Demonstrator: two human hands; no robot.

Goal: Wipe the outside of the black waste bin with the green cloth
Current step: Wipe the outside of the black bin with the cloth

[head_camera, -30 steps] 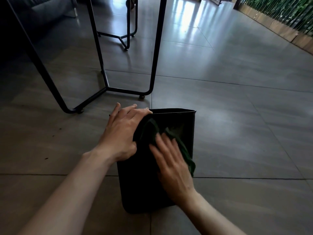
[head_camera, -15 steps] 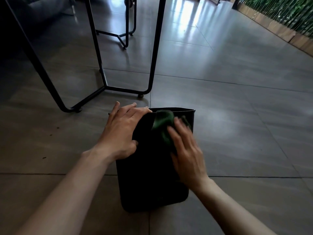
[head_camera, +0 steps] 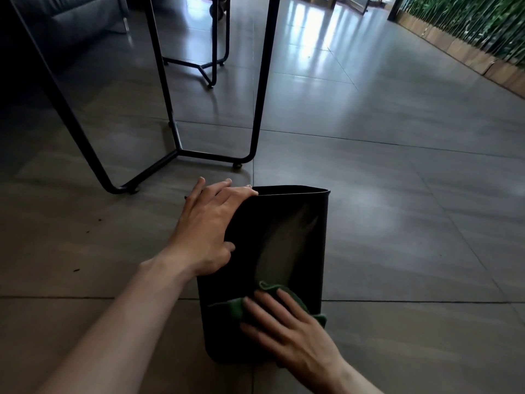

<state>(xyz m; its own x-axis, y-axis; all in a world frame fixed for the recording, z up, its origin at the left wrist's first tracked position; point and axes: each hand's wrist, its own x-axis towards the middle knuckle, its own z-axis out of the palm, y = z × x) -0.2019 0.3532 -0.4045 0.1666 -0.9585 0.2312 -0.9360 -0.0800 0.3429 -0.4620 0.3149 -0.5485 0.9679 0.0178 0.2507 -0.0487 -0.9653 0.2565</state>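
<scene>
The black waste bin point(head_camera: 287, 237) lies on its side on the grey tiled floor, its open rim pointing away from me. My left hand point(head_camera: 208, 226) grips the bin's upper left edge near the rim and holds it steady. My right hand point(head_camera: 284, 328) presses the green cloth point(head_camera: 237, 307) flat against the bin's upturned side, close to its base. The cloth shows as a crumpled green edge around my fingers; most of it is hidden under the palm. A dull streak runs along the bin's side above the cloth.
Black metal table legs point(head_camera: 258, 109) stand on the floor just beyond the bin, with a second frame point(head_camera: 213, 66) farther back. A dark sofa point(head_camera: 71, 18) is at the far left. A wooden planter edge point(head_camera: 468, 55) with green plants runs along the right.
My right hand has slid the green cloth from the bin's rim end down towards its base. My left hand has kept its grip on the bin's edge.
</scene>
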